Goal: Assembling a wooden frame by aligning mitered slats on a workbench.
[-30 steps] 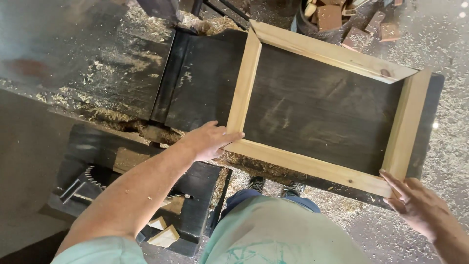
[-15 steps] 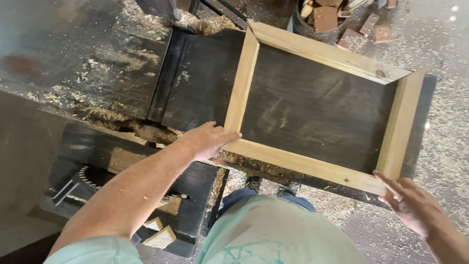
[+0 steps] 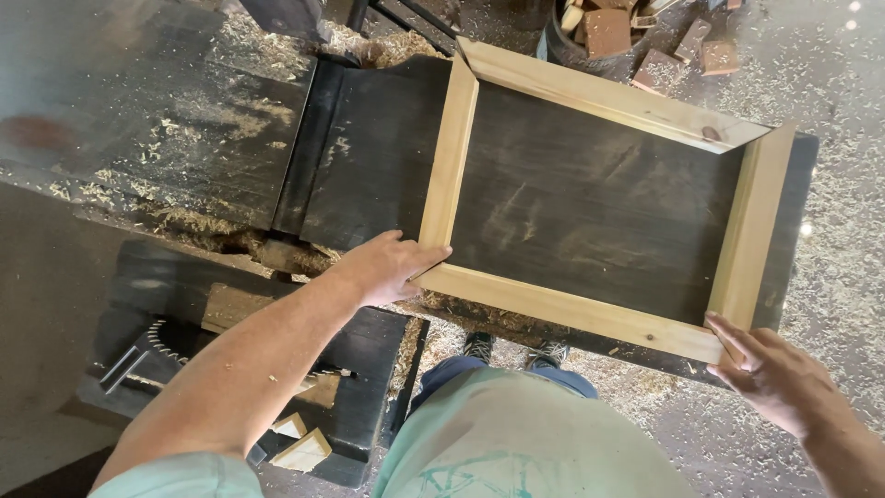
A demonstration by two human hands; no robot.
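A rectangular frame of light wooden strips lies flat on a dark bench top. My left hand rests on the frame's near left corner, fingers pressed on the wood. At the near right corner my right hand touches the frame with its fingertips, palm off the bench edge. The four strips meet at mitred corners; the far right corner shows a small gap.
Sawdust and shavings cover the floor and the dark machine table at the left. A toothed saw blade shows below the bench. Small wooden offcuts lie near my feet. A bin of wood blocks stands at the far edge.
My right hand has shifted slightly along the near right corner of the frame. The left hand stays on the near left corner, and the frame has barely moved.
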